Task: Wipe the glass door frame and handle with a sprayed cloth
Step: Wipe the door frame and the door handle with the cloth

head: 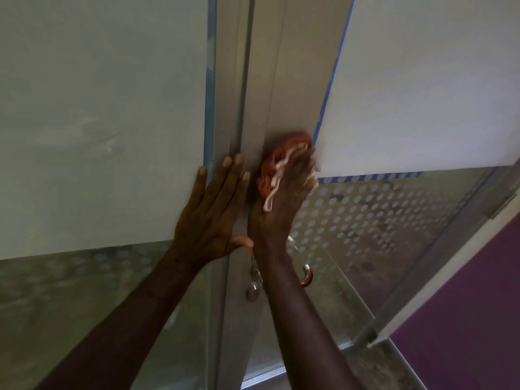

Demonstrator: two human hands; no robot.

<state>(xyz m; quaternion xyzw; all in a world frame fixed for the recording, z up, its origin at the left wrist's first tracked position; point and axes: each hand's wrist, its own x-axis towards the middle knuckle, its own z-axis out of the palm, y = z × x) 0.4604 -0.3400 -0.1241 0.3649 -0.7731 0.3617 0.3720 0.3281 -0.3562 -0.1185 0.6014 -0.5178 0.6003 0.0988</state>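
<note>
An orange and white cloth (277, 160) is pressed against the grey metal door frame (292, 94) by my right hand (284, 198), which grips it. The hand is blurred. My left hand (213, 212) lies flat, fingers spread, on the left frosted glass panel (98, 122) and the frame's edge, beside the right hand. Below my right wrist a curved metal handle (306, 275) and a round silver lock fitting (252, 291) show, partly hidden by the forearm.
The right glass door leaf (422, 80) stands ajar, frosted white on top with a dotted band (380, 215) below. Blue tape edges both panes. A purple wall (478, 319) lies at the right. A metal sill (264, 378) runs along the bottom.
</note>
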